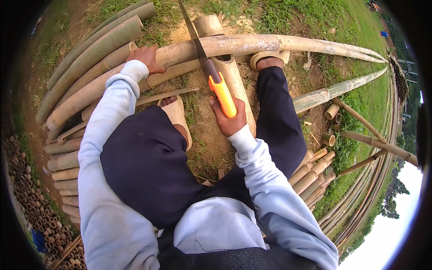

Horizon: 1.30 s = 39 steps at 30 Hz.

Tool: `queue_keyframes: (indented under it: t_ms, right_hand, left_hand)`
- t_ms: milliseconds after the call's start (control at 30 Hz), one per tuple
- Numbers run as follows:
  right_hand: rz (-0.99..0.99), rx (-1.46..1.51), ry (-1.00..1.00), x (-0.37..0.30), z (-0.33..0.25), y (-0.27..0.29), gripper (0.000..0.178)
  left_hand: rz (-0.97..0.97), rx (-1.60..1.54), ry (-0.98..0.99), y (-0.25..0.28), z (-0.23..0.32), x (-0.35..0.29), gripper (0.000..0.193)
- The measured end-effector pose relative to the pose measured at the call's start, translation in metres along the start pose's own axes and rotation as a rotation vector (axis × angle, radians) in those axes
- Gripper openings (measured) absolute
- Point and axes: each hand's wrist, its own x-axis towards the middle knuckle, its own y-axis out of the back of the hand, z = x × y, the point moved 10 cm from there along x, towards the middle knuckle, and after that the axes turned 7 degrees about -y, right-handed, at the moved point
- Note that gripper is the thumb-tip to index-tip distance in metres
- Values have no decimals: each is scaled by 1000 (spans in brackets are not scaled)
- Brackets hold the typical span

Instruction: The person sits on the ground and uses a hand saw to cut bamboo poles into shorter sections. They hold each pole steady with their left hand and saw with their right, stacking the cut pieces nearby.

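The right hand is gripping the saw, the left hand the bamboo, which could roll, making the saw slip.

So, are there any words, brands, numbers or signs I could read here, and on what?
None that I can read.
The saw's orange handle and blade show no legible lettering.
The bamboo pole has whitish blotches, no readable writing.
The distant blue object is too small to tell.

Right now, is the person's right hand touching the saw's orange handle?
Touching. The head view shows the right hand closed around the lower end of the orange handle.
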Motion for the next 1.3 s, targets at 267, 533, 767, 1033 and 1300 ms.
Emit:
queue_keyframes:
  t_ms: [267, 533, 767, 1033, 1300]
  right_hand:
    - [-42, -83, -108, -144, 7, 48, 26]
    - [-25, -62, 23, 10, 13, -9, 21]
    - [-150, -122, -181, -142, 10, 52, 29]
    - [-42, -126, -22, 11, -7, 6, 23]
    - [-16, -38, 97, 10, -25, -12, 28]
  left_hand:
    - [-16, 28, 19, -12, -19, -2, 89]
    - [-16, -1, 5, 2, 0, 8, 88]
    - [48, 36, 5, -12, -25, -4, 89]
    - [-15, 55, -11, -2, -3, 4, 86]
    - [-43, 29, 62, -7, -12, 1, 104]
